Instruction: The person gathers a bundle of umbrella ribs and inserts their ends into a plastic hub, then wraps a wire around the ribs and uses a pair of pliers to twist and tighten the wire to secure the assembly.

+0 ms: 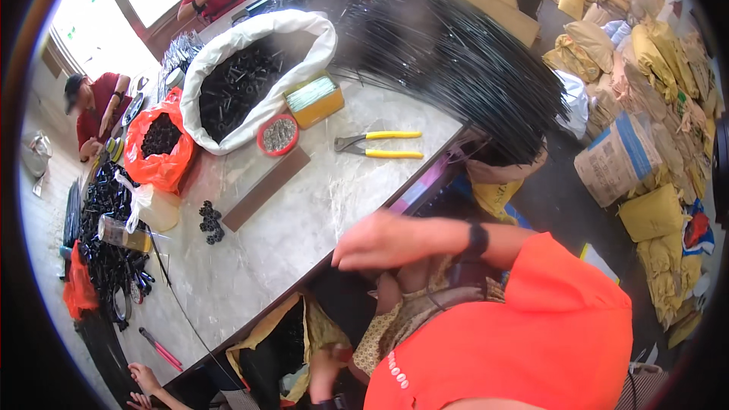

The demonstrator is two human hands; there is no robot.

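Observation:
My right hand (373, 243) hovers at the near edge of the grey stone-look table (281, 228), its fingers curled together; whatever they may hold is hidden. Lower down, my left hand (326, 368) is beside an open yellow-lined sack (262, 334) with dark contents below the table edge. Its fingers are blurred and partly hidden. On the tabletop nearest my right hand lie end-cutting pliers (380, 145) with yellow handles. A long brown block (266, 188) and a cluster of small black round parts (211, 222) lie farther left.
A white sack (323, 38) holds black tube-like pieces. Around it are a red bag (137, 156), a red-rimmed dish (278, 137) and a yellow box (317, 108). Long black rods (471, 68) overhang the far right. Co-workers sit opposite; another person's hand (144, 380) shows lower left.

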